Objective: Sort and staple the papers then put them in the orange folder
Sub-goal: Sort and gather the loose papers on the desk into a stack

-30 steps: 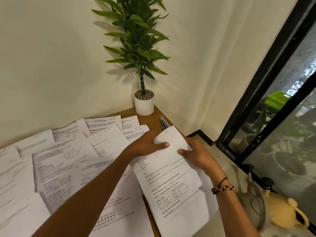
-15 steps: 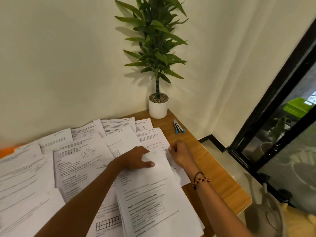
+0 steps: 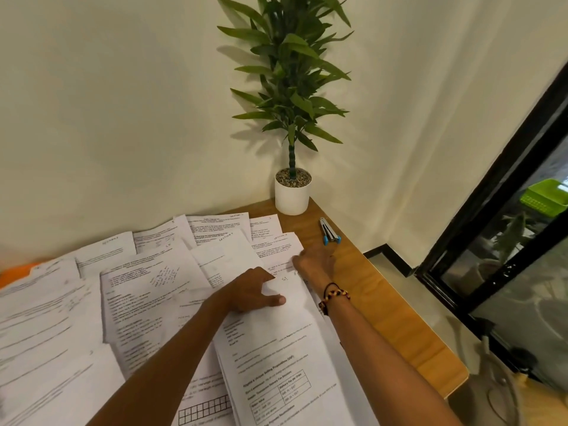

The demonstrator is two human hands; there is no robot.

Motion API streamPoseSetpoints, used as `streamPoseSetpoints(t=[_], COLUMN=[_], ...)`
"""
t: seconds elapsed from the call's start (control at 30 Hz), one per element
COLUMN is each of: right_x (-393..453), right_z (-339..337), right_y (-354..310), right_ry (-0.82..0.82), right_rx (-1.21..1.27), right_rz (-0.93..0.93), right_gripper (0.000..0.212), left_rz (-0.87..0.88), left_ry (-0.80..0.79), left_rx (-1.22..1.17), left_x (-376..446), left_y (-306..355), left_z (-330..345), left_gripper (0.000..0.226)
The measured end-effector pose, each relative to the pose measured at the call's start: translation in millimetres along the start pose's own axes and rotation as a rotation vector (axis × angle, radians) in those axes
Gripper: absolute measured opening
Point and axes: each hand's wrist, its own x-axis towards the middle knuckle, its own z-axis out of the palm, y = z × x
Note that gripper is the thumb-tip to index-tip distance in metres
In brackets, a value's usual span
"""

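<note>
A wooden worktop (image 3: 390, 305) is covered with loose printed papers (image 3: 147, 290). The left hand (image 3: 250, 292) grips the top of a stack (image 3: 285, 358), thumb over it, fingers curled beneath. The right hand (image 3: 313, 261) reaches toward a stapler (image 3: 329, 232) (grey and blue); its fingers seem loosely curled, empty. An orange folder (image 3: 15, 272) peeks out far left.
</note>
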Motion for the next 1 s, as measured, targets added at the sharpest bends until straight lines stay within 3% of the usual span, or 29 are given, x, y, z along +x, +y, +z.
streamPoseSetpoints(t=[0.13, 0.3, 0.4, 0.53, 0.63, 0.73, 1.0], right_x=[1, 3, 1, 1, 4, 8, 9], right_z=[2, -1, -5, -5, -5, -11, -21], right_y=[-4, -6, -11, -21, -21, -16, -15], right_ry=[-0.049, -0.038, -0.022, -0.013, -0.046, -0.077, 0.038], right_rx=[0.081, 0.068, 0.050, 0.103, 0.146, 0.207, 0.215], right_rz=[-0.029, -0.033, -0.047, -0.075, -0.050, -0.048, -0.084], right_gripper=[0.039, 0.018, 0.026, 0.012, 0.017, 0.035, 0.029], left_rz=[0.009, 0.020, 0.012, 0.009, 0.018, 0.008, -0.001], left_ry=[0.009, 0.016, 0.015, 0.015, 0.009, -0.005, -0.022], left_rx=[-0.025, -0.025, -0.032, -0.044, -0.058, -0.072, -0.054], left_x=[-1, -2, -1, 1, -2, -3, -2], left_y=[-1, 2, 2, 1, 3, 2, -4], left_z=[2, 1, 1, 2, 1, -2, -3], left_gripper=[0.086, 0.080, 0.080, 0.076, 0.076, 0.083, 0.089])
